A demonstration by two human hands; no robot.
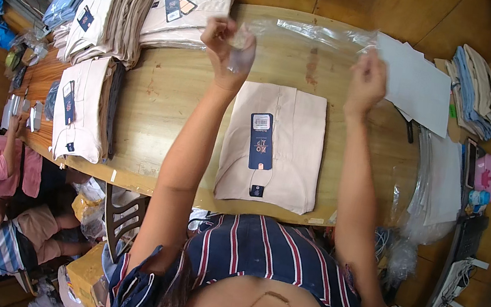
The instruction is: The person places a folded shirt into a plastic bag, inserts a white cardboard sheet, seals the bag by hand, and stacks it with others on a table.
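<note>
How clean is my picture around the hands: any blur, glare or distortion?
Head view throughout: left hand and right hand look slightly blurred; glare streaks the clear plastic between them; the table bows at its edges; corners are black.

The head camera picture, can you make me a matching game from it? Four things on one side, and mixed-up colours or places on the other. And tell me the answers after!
Things
1. Middle folded shirt
2. Long tag on that shirt
3. Clear plastic
4. Flat sheets to the right of the right hand

Colours and places
A. White
B. Held up between the left hand and the right hand
C. Mostly dark blue
D. Pale beige-pink, lying on the table

Right pairs: 1-D, 2-C, 3-B, 4-A
</note>
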